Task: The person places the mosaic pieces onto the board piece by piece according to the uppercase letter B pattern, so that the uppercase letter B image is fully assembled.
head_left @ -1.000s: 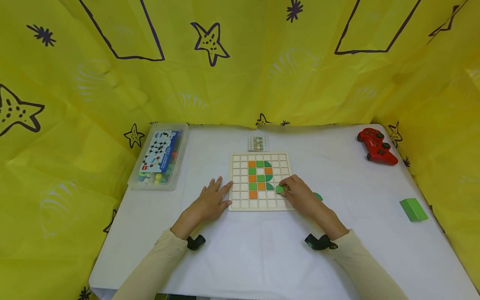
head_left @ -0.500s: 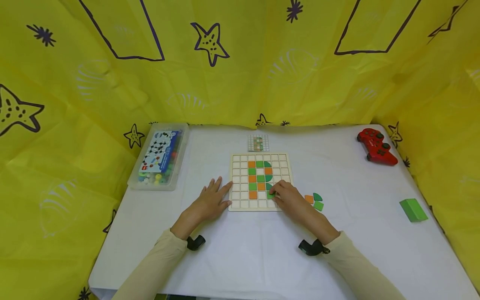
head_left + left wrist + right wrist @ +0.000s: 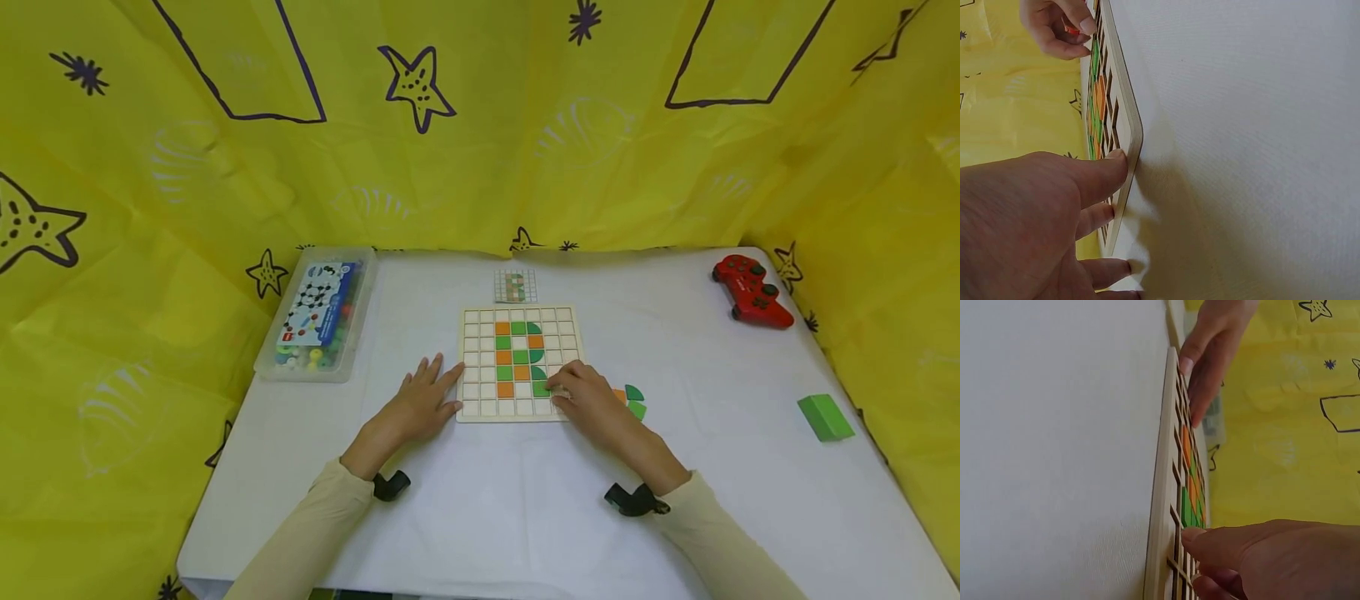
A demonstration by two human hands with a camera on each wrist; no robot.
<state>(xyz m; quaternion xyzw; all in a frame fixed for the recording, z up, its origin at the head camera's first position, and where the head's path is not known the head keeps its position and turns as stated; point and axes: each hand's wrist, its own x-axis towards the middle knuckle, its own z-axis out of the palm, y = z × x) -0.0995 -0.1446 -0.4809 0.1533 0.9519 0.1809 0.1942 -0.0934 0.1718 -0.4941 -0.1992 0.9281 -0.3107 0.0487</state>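
A pale wooden grid board (image 3: 480, 407) lies on the white table, with orange, light green and dark green tiles set in its cells. My left hand (image 3: 420, 404) rests with spread fingers at the board's left edge; its thumb (image 3: 1113, 164) touches the rim in the left wrist view. Over the lower right cells is my right hand (image 3: 592, 402), fingertips beside a light green square tile (image 3: 540, 389) that sits in a cell. In the left wrist view, a gap shows between that hand's thumb and finger, with nothing seen in it.
Loose orange (image 3: 619, 394), dark green quarter-round (image 3: 634, 392) and light green (image 3: 637, 409) tiles lie right of the board. A small pattern card (image 3: 515, 286) is behind it. A clear plastic box (image 3: 318, 312) stands left; a red game controller (image 3: 752, 292) and green block (image 3: 826, 417) are right.
My right hand brought the light green tile left and down into a cell beneath the dark green quarter-round, then let go and shifted slightly right. The left hand stayed in place.
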